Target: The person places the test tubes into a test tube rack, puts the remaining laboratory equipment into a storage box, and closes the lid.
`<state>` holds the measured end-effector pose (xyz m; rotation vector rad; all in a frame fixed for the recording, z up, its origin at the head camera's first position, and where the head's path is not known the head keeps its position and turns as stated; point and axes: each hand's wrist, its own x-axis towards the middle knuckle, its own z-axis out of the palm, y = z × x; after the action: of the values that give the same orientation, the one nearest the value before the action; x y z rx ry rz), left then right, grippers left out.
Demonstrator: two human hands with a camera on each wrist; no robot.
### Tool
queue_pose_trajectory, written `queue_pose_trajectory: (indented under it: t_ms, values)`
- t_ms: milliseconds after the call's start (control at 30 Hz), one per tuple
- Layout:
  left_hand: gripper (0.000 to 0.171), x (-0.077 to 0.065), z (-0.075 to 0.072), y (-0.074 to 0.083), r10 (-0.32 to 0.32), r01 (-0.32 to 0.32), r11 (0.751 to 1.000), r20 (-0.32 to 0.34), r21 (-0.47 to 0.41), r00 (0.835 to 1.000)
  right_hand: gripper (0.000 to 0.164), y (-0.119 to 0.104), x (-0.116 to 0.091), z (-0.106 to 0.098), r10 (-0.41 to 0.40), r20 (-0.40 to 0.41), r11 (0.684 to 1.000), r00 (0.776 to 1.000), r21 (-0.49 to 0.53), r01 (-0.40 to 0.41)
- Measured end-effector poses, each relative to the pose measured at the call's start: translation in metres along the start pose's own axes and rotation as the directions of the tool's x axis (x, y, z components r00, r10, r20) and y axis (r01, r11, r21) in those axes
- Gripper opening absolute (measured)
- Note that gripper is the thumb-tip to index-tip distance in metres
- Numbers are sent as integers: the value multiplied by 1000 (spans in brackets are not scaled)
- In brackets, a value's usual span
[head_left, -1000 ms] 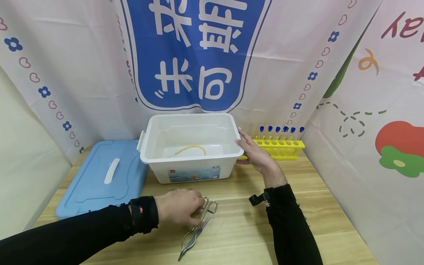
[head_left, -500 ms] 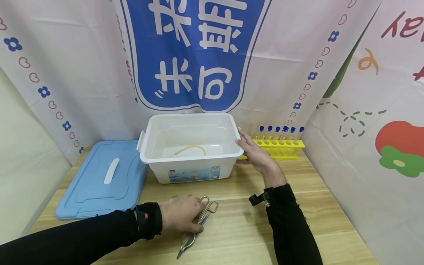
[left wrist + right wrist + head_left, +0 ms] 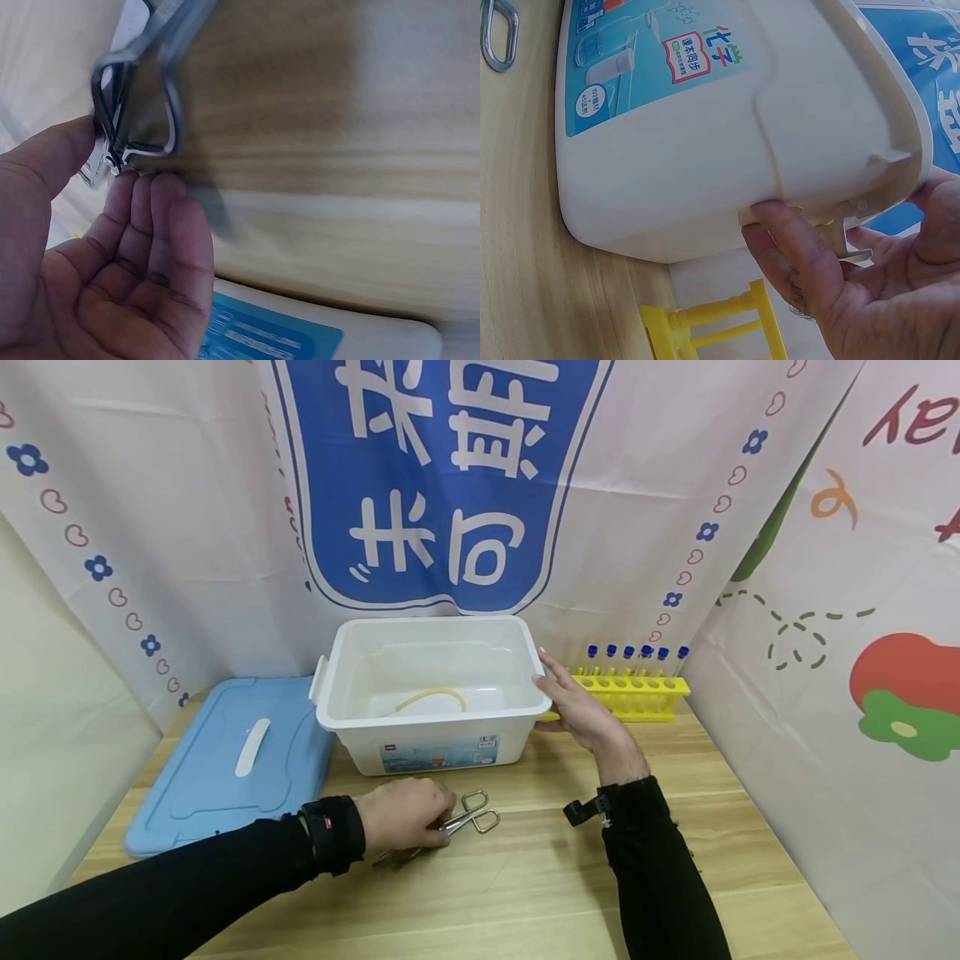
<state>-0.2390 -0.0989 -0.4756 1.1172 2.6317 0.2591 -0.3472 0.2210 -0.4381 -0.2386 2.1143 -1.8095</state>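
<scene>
My left hand (image 3: 408, 814) pinches metal crucible tongs (image 3: 467, 817) between thumb and fingertips, over the table in front of the white storage box (image 3: 442, 724). The tongs' loop handles point right; their bowed part (image 3: 174, 112) shows large in the left wrist view. A flat shiny metal piece, like tweezers (image 3: 131, 26), lies along them, partly hidden. At the box's right end my right hand (image 3: 581, 706) grips the rim and the side latch (image 3: 844, 240), thumb and fingers on either side. Inside the box lies a yellowish rubber tube (image 3: 431, 694).
A blue lid (image 3: 217, 752) with a white handle lies left of the box. Behind my right hand stands a yellow test tube rack (image 3: 637, 697) holding several blue-capped tubes. A printed curtain (image 3: 225, 527) hangs behind, and walls flank the wooden table (image 3: 540, 893).
My left hand has taken up the tongs and the metal piece, moving them away from me towards the box and turning the handles rightward. My right hand stays on the box.
</scene>
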Motion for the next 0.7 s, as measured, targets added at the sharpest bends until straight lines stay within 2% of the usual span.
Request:
queue_pose_trajectory:
  t_ms: [200,500,533,567,700]
  values:
    - [30,2,-2,-12,27,-28,998,-25,-49,999,75,-1,0,0,4,5,1000,1000,4,-4]
    - [26,5,-5,-15,39,-41,997,-25,-63,999,74,0,1,0,5,2,1000,1000,1,-5]
    - [26,5,-5,-15,40,-42,997,-28,-67,999,74,0,1,0,5,1,1000,1000,1,-5]
    - [24,8,3,-24,66,-68,996,-47,-52,997,74,0,1,0,7,1,1000,1000,1,-7]
    - [22,9,5,-26,57,-60,997,-55,-54,997,74,-1,0,0,9,1,1000,1000,1,-9]
